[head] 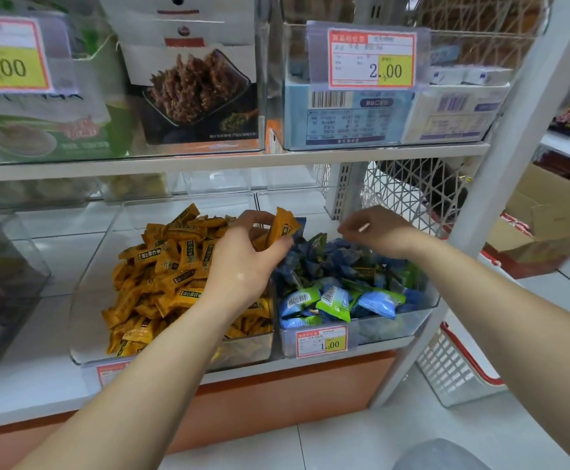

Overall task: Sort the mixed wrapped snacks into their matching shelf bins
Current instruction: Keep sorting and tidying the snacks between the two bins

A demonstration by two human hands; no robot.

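A clear bin [87, 334] on the lower shelf holds a heap of orange wrapped snacks [161, 266]. To its right stands a second clear bin [395, 323] filled with blue and green wrapped snacks [338, 276]. My left hand [246, 262] hovers over the divide between the two bins and grips orange snack packets [282, 228], one sticking up above the fingers. My right hand [375, 232] hangs over the back of the blue bin with fingers curled downward; what it holds, if anything, is hidden.
The upper shelf [229, 161] carries clear bins of boxed and bagged goods with price tags. A white upright post [480, 198] frames the shelf on the right. A cardboard box [544, 218] and a white basket with red handle [456, 368] sit on the floor to the right.
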